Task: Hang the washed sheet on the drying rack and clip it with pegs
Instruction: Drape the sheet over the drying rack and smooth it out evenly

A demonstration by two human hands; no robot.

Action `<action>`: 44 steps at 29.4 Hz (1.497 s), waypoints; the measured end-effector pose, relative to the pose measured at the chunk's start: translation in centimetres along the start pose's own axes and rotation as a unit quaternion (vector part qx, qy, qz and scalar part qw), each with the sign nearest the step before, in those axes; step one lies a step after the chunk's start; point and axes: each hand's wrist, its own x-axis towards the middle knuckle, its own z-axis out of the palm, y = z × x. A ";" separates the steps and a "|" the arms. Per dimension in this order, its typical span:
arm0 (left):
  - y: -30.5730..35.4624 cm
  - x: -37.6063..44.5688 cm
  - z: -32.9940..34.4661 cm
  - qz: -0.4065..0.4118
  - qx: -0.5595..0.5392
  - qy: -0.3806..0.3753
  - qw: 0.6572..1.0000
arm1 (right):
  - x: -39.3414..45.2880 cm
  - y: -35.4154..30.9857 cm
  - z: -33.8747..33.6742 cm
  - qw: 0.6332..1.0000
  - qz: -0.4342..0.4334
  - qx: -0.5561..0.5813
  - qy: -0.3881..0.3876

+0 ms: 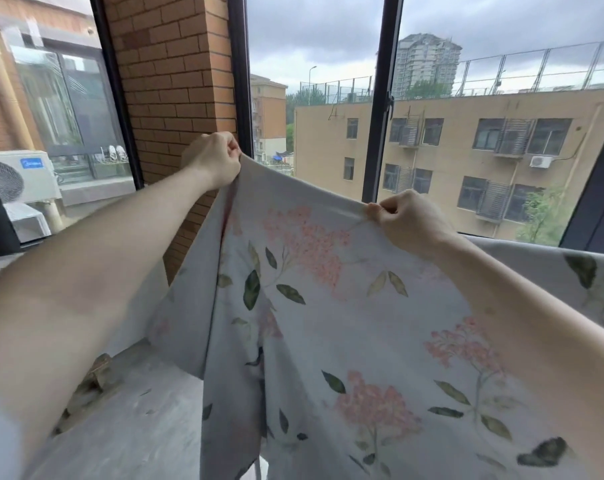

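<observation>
A pale grey-blue sheet (328, 323) printed with pink flowers and green leaves hangs spread in front of me. My left hand (213, 161) pinches its top corner, raised high near the brick pillar. My right hand (408, 220) pinches the same top edge further right and a little lower. The edge is stretched taut between both hands. More of the sheet (553, 271) trails off to the right behind my right arm. No drying rack or pegs are in view.
Dark window frames (380, 98) stand right behind the sheet, with a brick pillar (175, 81) at left. A grey sill or ledge (137, 427) lies below left. Outside are an air-conditioner unit (19, 178) and buildings.
</observation>
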 end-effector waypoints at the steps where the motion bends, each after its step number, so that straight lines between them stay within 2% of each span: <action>1: 0.4 0.5 0.3 -0.006 0.003 -0.009 1.000 | 0.3 -0.1 -0.1 1.000 0.009 0.011 0.002; 4: 0.6 0.8 2.2 -0.030 -0.003 -0.076 0.997 | 1.1 -0.3 0.0 0.999 0.031 0.022 0.002; 7: -0.4 0.0 4.3 -0.050 -0.032 -0.185 0.981 | 1.5 -0.1 0.1 0.999 0.044 -0.006 -0.012; 11: -1.5 -1.9 5.7 -0.082 -0.120 -0.348 0.926 | 1.1 0.1 0.3 0.997 0.037 -0.063 0.009; 13: -2.3 -2.7 6.1 -0.097 -0.157 -0.373 0.909 | 0.6 0.3 0.6 0.995 0.022 -0.090 0.020; 15: -3.3 -3.4 6.4 -0.126 -0.219 -0.344 0.905 | 0.0 0.5 1.1 0.994 -0.005 -0.104 0.037; 17: -4.0 -4.7 6.2 -0.144 -0.269 -0.277 0.911 | -0.7 0.4 1.5 0.993 -0.040 -0.098 0.055; 21: -5.3 -10.7 5.9 -0.129 -0.243 -0.119 0.954 | -1.5 -0.3 1.9 0.993 -0.094 -0.029 0.072; 23: -6.5 -14.6 6.4 -0.128 -0.221 -0.076 0.964 | -1.9 -0.8 2.8 0.988 -0.120 0.017 0.094; 25: -7.5 -17.6 7.5 -0.131 -0.191 -0.106 0.967 | -2.4 -1.5 3.9 0.980 -0.154 0.004 0.128; 29: -8.1 -20.8 9.9 -0.142 -0.128 -0.268 0.944 | -3.1 -3.7 6.3 0.971 -0.197 0.008 0.136; 31: -7.7 -21.5 11.0 -0.134 -0.103 -0.279 0.945 | -3.5 -4.4 7.6 0.971 -0.206 0.011 0.124; 37: -8.2 -21.6 11.7 -0.144 -0.096 -0.182 0.968 | -6.2 -3.4 9.9 0.978 -0.192 0.017 0.084; 40: -10.3 -21.5 10.3 -0.199 -0.160 -0.084 0.963 | -8.0 -1.2 10.5 0.981 -0.183 0.010 0.065; 44: -10.6 -19.7 8.4 -0.206 -0.213 0.055 0.953 | -10.0 1.5 11.2 0.988 -0.151 0.015 0.017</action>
